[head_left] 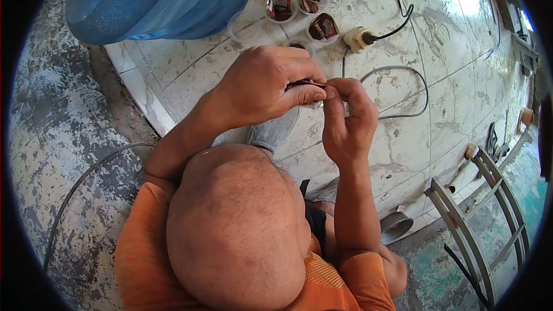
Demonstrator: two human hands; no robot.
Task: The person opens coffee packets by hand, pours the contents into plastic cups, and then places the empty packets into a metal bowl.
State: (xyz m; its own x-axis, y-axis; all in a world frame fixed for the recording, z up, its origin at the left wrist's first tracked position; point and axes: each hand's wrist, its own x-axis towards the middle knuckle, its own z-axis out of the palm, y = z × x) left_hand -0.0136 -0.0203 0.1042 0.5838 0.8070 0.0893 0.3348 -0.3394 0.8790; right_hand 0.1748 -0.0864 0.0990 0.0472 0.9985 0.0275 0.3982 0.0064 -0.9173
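My left hand is closed, with thumb and fingers pinched round a thin dark strip. Fingertips of my right hand are pressed together at the strip's right end, touching the left thumb; the strip's tip is hidden between them. Just beyond the hands stand small clear round cups, one, another and a third, holding dark red and brown pieces. A further cup is partly hidden behind my left hand.
A big blue water bottle stands at the upper left, beside a clear round lid or cup. A socket block with a black cable lies on the tiles. A curved metal frame is at the lower right.
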